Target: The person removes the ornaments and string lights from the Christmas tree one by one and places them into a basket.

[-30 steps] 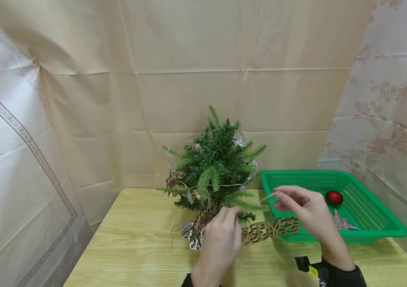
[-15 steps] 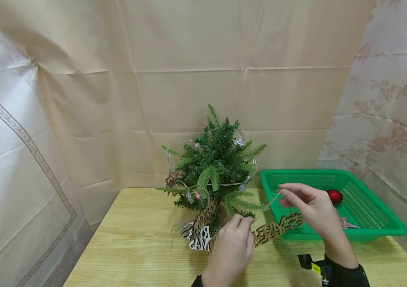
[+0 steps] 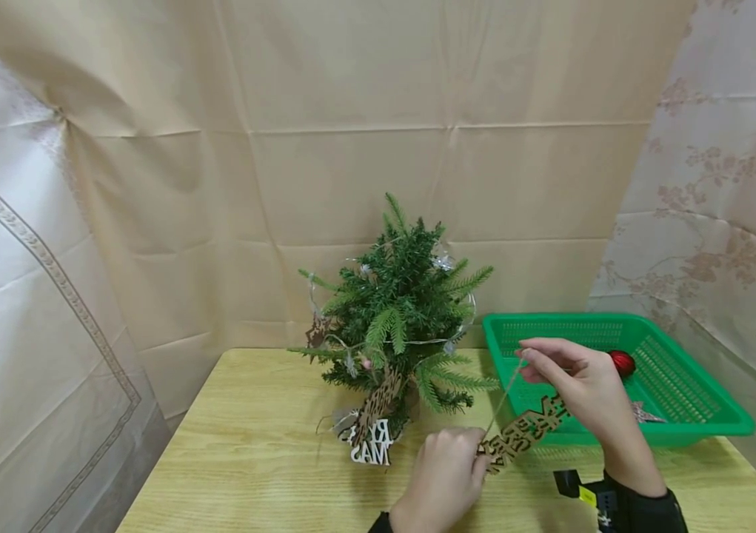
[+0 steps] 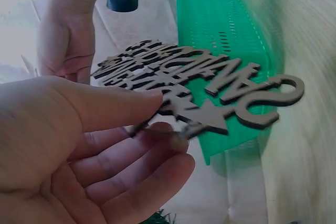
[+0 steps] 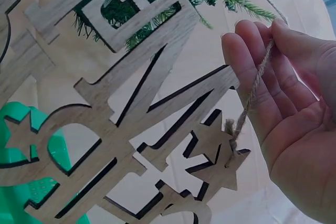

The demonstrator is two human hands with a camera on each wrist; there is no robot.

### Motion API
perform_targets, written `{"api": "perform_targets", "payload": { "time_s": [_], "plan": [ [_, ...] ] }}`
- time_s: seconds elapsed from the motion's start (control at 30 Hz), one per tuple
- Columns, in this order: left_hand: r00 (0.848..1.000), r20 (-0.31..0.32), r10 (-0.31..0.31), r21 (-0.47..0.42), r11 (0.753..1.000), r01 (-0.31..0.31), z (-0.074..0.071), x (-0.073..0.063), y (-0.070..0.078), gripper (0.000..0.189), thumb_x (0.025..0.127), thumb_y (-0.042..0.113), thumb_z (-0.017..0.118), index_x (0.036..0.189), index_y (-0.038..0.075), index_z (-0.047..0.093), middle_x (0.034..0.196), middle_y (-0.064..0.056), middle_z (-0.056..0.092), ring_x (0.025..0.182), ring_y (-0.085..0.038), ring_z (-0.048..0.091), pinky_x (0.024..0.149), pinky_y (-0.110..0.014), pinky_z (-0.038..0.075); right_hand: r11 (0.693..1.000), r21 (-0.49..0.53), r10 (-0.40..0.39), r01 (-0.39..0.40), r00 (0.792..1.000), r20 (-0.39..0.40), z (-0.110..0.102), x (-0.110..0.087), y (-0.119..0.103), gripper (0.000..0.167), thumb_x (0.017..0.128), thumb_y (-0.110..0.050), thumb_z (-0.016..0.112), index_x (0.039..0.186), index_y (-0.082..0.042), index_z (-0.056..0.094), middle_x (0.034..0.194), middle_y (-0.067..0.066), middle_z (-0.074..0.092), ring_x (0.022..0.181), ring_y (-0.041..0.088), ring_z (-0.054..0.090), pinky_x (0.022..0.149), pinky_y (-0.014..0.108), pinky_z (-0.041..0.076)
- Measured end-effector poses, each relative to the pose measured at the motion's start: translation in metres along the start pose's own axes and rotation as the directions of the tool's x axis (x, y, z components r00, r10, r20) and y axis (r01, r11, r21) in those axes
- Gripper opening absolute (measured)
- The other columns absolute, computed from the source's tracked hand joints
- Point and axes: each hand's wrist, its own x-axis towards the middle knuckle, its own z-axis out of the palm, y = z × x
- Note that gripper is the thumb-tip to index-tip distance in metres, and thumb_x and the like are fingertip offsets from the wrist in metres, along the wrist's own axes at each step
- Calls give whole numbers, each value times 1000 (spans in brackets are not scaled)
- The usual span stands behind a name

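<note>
A wooden cut-out letter sign, with small stars among its letters, hangs slanted between both hands, its right end higher. My left hand pinches the sign's lower left end between thumb and fingers, beside a star in the left wrist view. With thumb and forefinger, my right hand pinches a twine loop that is tied through the sign's right end. The twine runs down from the right fingertips to the left hand. Behind stands a small Christmas tree.
At the tree's lower left are a brown lettered ornament and a white lettered one. A string of lights winds round the branches. A green basket at right holds a red ball and a glittery star.
My left hand has moved right and toward me, away from the tree's base, uncovering the white lettered ornament. The sign tilts more steeply, and my right hand has shifted slightly right.
</note>
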Motion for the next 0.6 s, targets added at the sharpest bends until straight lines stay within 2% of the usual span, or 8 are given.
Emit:
{"api": "perform_targets", "payload": {
  "time_s": [0.13,0.33,0.47,0.6],
  "plan": [
    [999,52,-9,15,1000,8,2,1,-1,22,86,10,79,73,17,63,65,12,61,55,2,54,52,-13,45,1000,2,12,-12,1000,3,0,0,0,22,98,5,62,116,0,73,99,-1,75,79,13,73,68,30,61],
    [997,80,-21,16,1000,19,3,2,-2,21,88,10,78,73,18,66,61,13,58,52,3,50,50,-12,41,998,-36,51,-50,999,10,-1,0,0,22,98,2,63,118,-1,72,100,2,75,80,13,73,71,28,61],
    [996,88,-34,-2,999,34,1,2,-2,10,87,9,78,81,16,74,67,13,64,55,4,53,52,-13,43,985,-158,86,-76,994,60,-5,-3,0,24,99,-4,65,121,-9,73,99,-2,75,82,10,72,70,25,60],
    [995,88,-43,-20,999,45,-1,1,-3,7,88,9,78,88,15,76,72,12,68,57,5,54,54,-11,44,960,-280,48,-16,993,109,-14,-5,0,26,97,-5,68,122,-14,74,104,-1,75,86,4,70,69,20,57]
  ]
}}
